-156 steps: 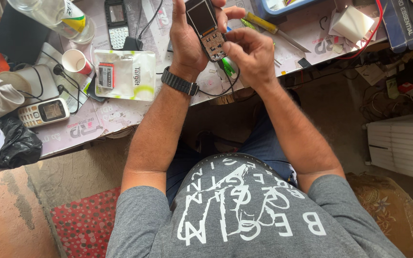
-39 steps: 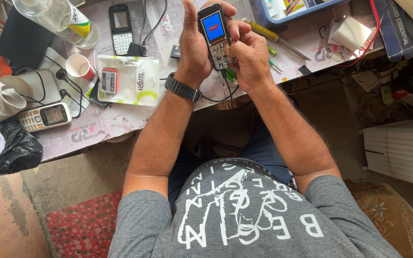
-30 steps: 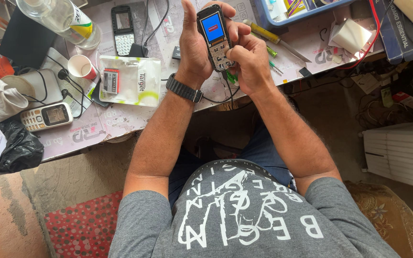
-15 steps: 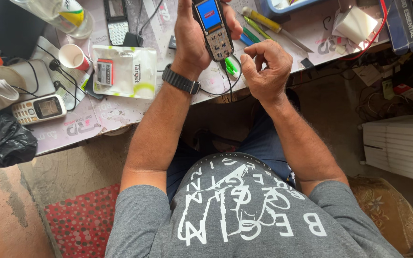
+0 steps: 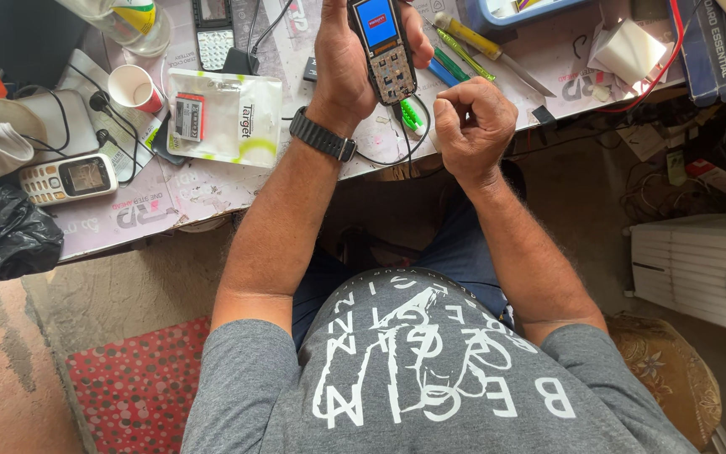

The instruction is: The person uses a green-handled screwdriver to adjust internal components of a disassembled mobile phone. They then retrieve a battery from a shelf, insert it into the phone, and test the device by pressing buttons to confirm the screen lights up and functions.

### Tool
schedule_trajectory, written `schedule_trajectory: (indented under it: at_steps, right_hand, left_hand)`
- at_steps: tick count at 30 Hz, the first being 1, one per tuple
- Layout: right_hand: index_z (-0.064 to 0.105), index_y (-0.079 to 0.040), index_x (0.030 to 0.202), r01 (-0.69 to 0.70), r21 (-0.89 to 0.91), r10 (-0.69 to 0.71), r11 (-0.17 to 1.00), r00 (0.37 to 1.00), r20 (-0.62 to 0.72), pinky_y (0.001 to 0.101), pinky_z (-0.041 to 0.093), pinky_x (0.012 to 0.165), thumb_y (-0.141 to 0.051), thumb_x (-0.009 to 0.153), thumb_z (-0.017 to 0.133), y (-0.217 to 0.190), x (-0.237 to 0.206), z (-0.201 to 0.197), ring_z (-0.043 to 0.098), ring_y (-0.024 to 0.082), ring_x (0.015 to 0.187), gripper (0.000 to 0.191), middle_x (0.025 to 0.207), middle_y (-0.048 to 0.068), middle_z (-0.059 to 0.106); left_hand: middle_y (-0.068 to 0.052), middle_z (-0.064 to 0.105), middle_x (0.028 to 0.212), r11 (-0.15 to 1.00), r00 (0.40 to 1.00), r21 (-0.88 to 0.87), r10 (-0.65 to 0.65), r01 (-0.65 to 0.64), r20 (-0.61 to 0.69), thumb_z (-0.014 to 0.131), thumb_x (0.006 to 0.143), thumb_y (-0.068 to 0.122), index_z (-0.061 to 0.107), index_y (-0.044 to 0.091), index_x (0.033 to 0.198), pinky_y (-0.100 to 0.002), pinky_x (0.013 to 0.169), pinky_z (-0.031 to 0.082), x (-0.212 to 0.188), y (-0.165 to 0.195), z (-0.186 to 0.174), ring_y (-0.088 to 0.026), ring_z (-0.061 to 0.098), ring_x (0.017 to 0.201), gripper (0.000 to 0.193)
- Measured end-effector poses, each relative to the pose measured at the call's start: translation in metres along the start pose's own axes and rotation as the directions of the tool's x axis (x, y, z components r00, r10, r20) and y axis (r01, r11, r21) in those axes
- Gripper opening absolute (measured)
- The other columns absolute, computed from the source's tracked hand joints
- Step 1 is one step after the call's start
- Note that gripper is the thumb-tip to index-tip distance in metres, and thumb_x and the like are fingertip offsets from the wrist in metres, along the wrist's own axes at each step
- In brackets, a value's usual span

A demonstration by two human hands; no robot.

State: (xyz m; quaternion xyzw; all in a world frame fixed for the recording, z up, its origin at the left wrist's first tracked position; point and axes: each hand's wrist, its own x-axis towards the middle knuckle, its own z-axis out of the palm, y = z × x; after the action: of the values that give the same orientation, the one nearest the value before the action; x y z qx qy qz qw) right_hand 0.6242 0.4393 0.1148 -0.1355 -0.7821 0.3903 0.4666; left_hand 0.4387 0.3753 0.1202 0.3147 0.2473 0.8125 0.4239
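Head view, looking down at a cluttered repair bench. The left hand [image 5: 348, 67] is clamped around an opened keypad phone [image 5: 384, 46], thumb on one long edge and fingers wrapped round the other, so that the lit blue screen and the bare key contacts face up toward the camera. The phone's long axis runs away from the person, screen end far, keypad end near and tilted slightly toward the right hand [image 5: 474, 126]. That hand is curled into a loose fist just below and to the right of the phone's lower end, near it but not touching; whether it holds anything small inside the fist cannot be told. A thin dark cable [image 5: 380, 155] hangs from the phone's lower end and loops between the two wrists. A black wristwatch [image 5: 323, 135] sits on the left wrist.

The left hand alone carries the phone; the right hand is the free one, and the phone lies up and to the left of it, the keypad end being its nearest part.

On the bench beside the left forearm lie a clear plastic pouch [image 5: 227, 118] and a paper cup [image 5: 134, 87]; a white keypad phone [image 5: 69, 178] rests farther left. Beyond the right hand lie a yellow-handled screwdriver [image 5: 489, 50] and a green tool [image 5: 412, 115].
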Motion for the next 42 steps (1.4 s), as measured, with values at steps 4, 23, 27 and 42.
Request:
schedule_trajectory:
  at_steps: [4, 23, 27, 42]
  right_hand:
    - [0.066, -0.001, 0.089, -0.018, -0.008, 0.018, 1.000, 1.000, 0.000, 0.0269, 0.039, 0.059, 0.002, 0.090, 0.071, 0.002, 0.000, -0.002, 0.050, 0.010, 0.065, 0.006, 0.075, 0.002, 0.056]
    - [0.067, -0.002, 0.091, -0.040, -0.009, 0.040, 0.999, 0.997, 0.059, 0.0241, 0.042, 0.058, 0.001, 0.093, 0.072, 0.010, 0.001, -0.010, 0.052, 0.007, 0.065, 0.006, 0.077, 0.000, 0.058]
    - [0.068, -0.002, 0.091, -0.047, -0.011, 0.047, 0.999, 0.997, 0.058, 0.0239, 0.041, 0.058, 0.001, 0.093, 0.072, 0.012, 0.000, -0.012, 0.051, 0.007, 0.065, 0.006, 0.077, 0.000, 0.058]
    - [0.068, -0.002, 0.091, -0.070, 0.016, 0.068, 0.997, 0.995, 0.070, 0.0232, 0.042, 0.059, 0.000, 0.094, 0.072, 0.017, -0.002, -0.017, 0.051, 0.006, 0.066, 0.006, 0.078, -0.001, 0.058]
  left_hand:
    - [-0.016, 0.071, 0.084, 1.000, 1.000, 0.012, 0.014, -0.014, -0.001, 0.037, 0.098, 0.072, 0.062, 0.004, 0.104, -0.038, 0.068, 0.068, 0.001, -0.001, -0.001, -0.027, 0.077, 0.078, 0.073]
    - [-0.018, 0.071, 0.085, 1.000, 1.000, -0.022, -0.004, 0.004, 0.007, 0.032, 0.095, 0.073, 0.062, 0.003, 0.101, -0.041, 0.074, 0.068, 0.000, -0.014, -0.007, -0.029, 0.077, 0.081, 0.077]
    - [-0.017, 0.071, 0.084, 0.999, 0.999, 0.035, 0.031, -0.032, 0.023, 0.029, 0.099, 0.072, 0.064, 0.004, 0.099, -0.041, 0.073, 0.068, 0.001, -0.014, -0.005, -0.028, 0.077, 0.079, 0.077]
    - [-0.016, 0.072, 0.084, 0.999, 1.000, 0.034, 0.028, -0.028, 0.002, 0.030, 0.102, 0.066, 0.064, 0.004, 0.100, -0.039, 0.071, 0.068, 0.000, -0.013, 0.003, -0.027, 0.077, 0.079, 0.070]
